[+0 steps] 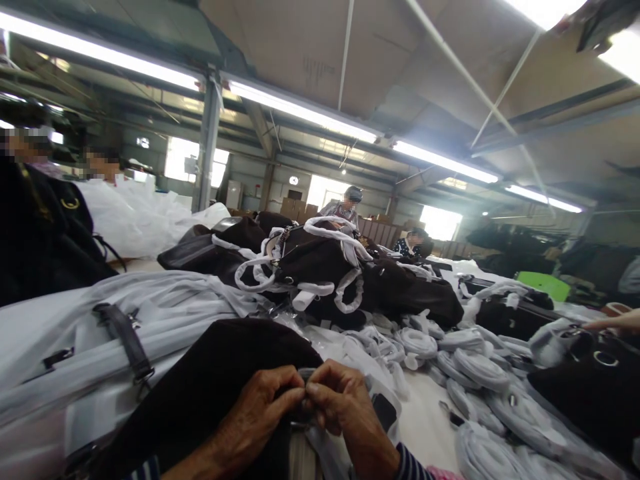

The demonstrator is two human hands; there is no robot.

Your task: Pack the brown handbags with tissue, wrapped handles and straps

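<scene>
A dark fabric bag (215, 373) lies in front of me, with a pale zipper-like strip (303, 457) along its near right side. At the bag's right end my left hand (257, 413) is closed, thumb and index finger pinched together. My right hand (347, 410) meets it there, also in a pinch. Between the fingertips is something small and greyish, mostly hidden, whose kind I cannot make out. White wrapping (367, 363) lies beside and behind my right hand.
To the left are long white-wrapped straps (165, 300) with dark leather pieces. Coiled white-wrapped straps (480, 370) spread over the table at right. Dark bags with wrapped handles (320, 263) are piled ahead. A co-worker's hand (617, 323) touches a dark bag (595, 393) at the right edge.
</scene>
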